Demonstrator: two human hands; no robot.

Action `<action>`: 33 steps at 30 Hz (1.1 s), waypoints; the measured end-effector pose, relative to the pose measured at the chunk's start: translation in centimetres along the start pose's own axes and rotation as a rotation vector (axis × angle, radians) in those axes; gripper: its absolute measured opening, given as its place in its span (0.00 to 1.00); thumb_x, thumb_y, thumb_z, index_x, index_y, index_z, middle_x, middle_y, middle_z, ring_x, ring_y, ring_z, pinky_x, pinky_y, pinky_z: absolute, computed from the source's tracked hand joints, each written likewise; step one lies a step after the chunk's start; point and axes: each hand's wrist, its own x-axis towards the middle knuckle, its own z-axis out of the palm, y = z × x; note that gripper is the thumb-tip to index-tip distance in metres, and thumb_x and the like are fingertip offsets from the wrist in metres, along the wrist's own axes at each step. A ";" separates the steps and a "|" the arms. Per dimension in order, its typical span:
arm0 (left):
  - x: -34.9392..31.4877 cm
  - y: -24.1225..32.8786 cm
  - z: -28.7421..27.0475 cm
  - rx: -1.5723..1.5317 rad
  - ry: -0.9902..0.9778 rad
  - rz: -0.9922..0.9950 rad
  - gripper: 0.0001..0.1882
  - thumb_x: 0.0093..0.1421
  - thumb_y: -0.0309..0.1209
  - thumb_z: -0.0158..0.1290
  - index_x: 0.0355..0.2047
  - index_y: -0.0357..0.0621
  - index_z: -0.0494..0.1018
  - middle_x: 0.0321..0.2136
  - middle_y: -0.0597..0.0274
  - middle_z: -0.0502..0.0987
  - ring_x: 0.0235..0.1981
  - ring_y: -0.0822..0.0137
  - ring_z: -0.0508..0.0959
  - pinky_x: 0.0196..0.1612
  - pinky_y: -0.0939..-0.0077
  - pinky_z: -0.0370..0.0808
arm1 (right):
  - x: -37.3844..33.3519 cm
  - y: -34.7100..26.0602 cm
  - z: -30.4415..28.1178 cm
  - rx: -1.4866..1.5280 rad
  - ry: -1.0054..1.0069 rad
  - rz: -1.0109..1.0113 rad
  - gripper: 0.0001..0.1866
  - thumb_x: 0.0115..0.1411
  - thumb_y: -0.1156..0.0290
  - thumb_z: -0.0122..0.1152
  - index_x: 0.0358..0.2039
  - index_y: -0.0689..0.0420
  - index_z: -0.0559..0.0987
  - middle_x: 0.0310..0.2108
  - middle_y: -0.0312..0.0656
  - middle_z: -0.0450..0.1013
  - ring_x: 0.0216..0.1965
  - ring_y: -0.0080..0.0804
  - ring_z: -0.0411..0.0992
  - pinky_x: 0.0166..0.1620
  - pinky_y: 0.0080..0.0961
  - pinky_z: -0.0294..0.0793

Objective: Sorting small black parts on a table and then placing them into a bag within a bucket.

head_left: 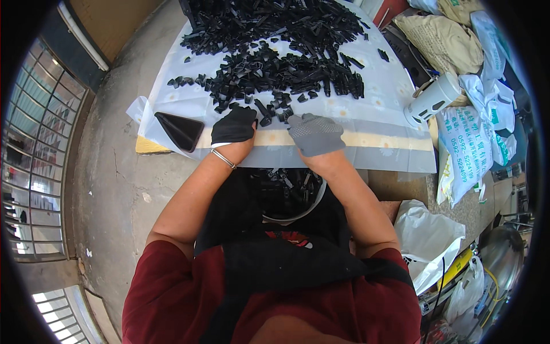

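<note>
My left hand (234, 127), in a black glove, rests near the table's front edge with its fingers curled in. Level with it, my right hand (316, 135) in a grey dotted glove is also closed. Whatever their fingers may hold is hidden from above. Between and just beyond the hands lie a few small black plastic pieces (264, 119). They belong to the near fringe of a wide heap of black plastic parts (275, 74), spread over a pale flowered table cover (389, 114). Below the table edge, between my forearms, a round container (301, 217) holds more black parts.
A dark phone (179, 131) lies at the table's left front. On the right stands a white cylindrical holder (432, 98) with cut-outs. Printed sacks (464, 152) and a white plastic bag (427, 238) crowd the right side. A barred window (37, 155) is at far left.
</note>
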 end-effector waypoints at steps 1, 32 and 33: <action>0.0 0.0 0.0 0.003 0.019 -0.009 0.07 0.52 0.32 0.45 0.30 0.48 0.71 0.31 0.53 0.72 0.31 0.56 0.75 0.32 0.64 0.72 | 1.0 -0.4 0.5 0.003 0.048 -0.079 0.08 0.50 0.68 0.51 0.29 0.56 0.76 0.27 0.45 0.70 0.30 0.42 0.70 0.32 0.36 0.69; -6.1 3.4 -3.5 -0.823 -0.404 -0.073 0.14 0.57 0.30 0.38 0.42 0.40 0.66 0.36 0.50 0.72 0.36 0.54 0.73 0.39 0.72 0.69 | -1.7 -4.2 -1.5 0.412 -0.068 0.012 0.12 0.55 0.62 0.52 0.32 0.58 0.71 0.23 0.44 0.70 0.27 0.43 0.68 0.30 0.35 0.66; -6.2 3.4 -3.4 -0.802 -0.320 -0.009 0.15 0.59 0.31 0.38 0.43 0.39 0.67 0.37 0.51 0.73 0.36 0.57 0.73 0.39 0.73 0.69 | -1.7 -4.4 -1.5 0.420 -0.074 0.016 0.12 0.55 0.62 0.52 0.32 0.58 0.71 0.23 0.44 0.70 0.27 0.43 0.68 0.30 0.35 0.66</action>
